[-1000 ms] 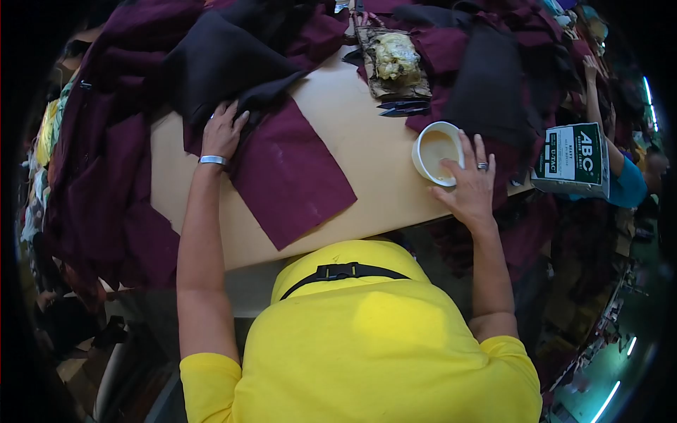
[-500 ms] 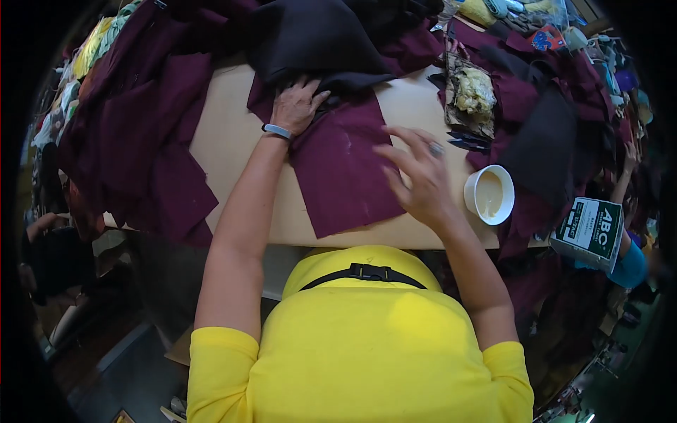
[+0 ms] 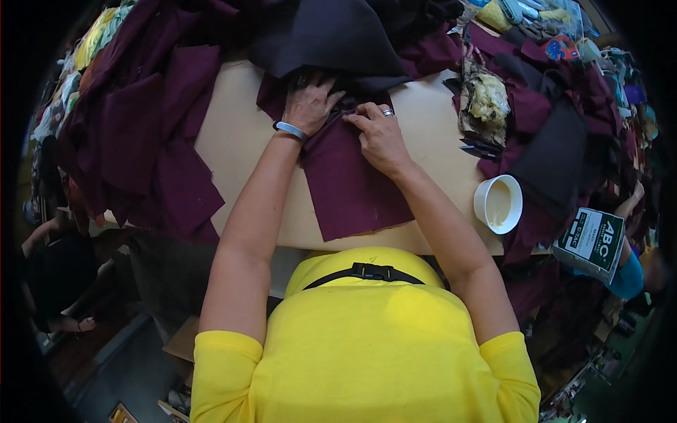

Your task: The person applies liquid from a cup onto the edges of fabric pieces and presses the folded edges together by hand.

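A maroon fabric piece (image 3: 352,190) lies on the pale tabletop, its lower end near the front edge. Black fabric (image 3: 324,39) covers its far end. My left hand (image 3: 308,106) rests flat with fingers spread where the two fabrics meet, fingertips at the black fabric's edge. Just right of it, my right hand (image 3: 381,134) pinches at a fold of the maroon fabric, thumb and index finger together. Whatever small part of the fold sits between those fingers is hard to see.
To the right stand a white bowl of pale paste (image 3: 498,204) and a green-and-white ABC box (image 3: 591,243). Behind them lies a yellowish crusted lump (image 3: 488,99) on a dark patterned piece. Maroon fabric (image 3: 137,134) is heaped at left. Other people's arms show at both sides.
My right hand has moved up and left from above the fabric's right edge to beside my left hand, closing into a pinch. My left hand stays on the fabric.
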A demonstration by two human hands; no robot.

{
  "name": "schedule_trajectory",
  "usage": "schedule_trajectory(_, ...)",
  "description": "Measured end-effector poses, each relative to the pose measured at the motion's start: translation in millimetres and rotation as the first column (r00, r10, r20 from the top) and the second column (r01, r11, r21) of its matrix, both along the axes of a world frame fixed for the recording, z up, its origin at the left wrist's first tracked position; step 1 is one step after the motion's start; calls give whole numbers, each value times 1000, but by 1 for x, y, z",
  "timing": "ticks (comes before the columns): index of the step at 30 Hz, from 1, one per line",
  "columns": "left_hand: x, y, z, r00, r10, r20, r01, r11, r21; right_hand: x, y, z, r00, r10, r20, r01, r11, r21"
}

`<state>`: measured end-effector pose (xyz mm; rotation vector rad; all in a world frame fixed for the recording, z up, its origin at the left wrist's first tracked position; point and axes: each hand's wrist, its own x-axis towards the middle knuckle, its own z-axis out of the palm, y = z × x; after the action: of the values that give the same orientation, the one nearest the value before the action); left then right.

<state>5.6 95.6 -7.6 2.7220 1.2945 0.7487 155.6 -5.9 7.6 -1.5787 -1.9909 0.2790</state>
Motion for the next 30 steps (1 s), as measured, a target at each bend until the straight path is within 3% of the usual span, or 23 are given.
schedule_trajectory(7, -1, -1, 1, 999, -45, 10, 45, 999, 10, 4, -36, 7, 990, 134, 52, -136, 989, 59)
schedule_trajectory(10, -1, 1, -5, 1000, -19, 0, 19, 1000, -8, 5, -52, 6, 978, 176, -107, -179, 984, -14)
schedule_trajectory(13, -1, 3, -4, 999, -26, -40, 23, 998, -61, -3, -46, 10, 983, 35, -178, -39, 999, -18)
schedule_trajectory(19, 0, 5, -9, 1000, -21, -1, 21, 999, -45, 5, -82, 3, 978, 165, -126, -165, 986, 5)
schedule_trajectory(20, 0, 5, -10, 1000, -15, -5, 15, 999, -43, 6, -89, 5, 976, 170, -133, -183, 979, -92)
schedule_trajectory(23, 0, 5, -13, 999, 5, -52, -7, 999, -42, 1, -80, 13, 983, 88, -161, -99, 993, -59)
schedule_trajectory(26, 0, 1, -3, 998, 9, -60, -14, 996, -89, -7, -77, 12, 998, 45, -55, -47, 998, -48)
schedule_trajectory(30, 2, -1, 0, 999, 6, -53, -11, 997, -81, 5, -112, 6, 980, 196, -35, -198, 980, -30)
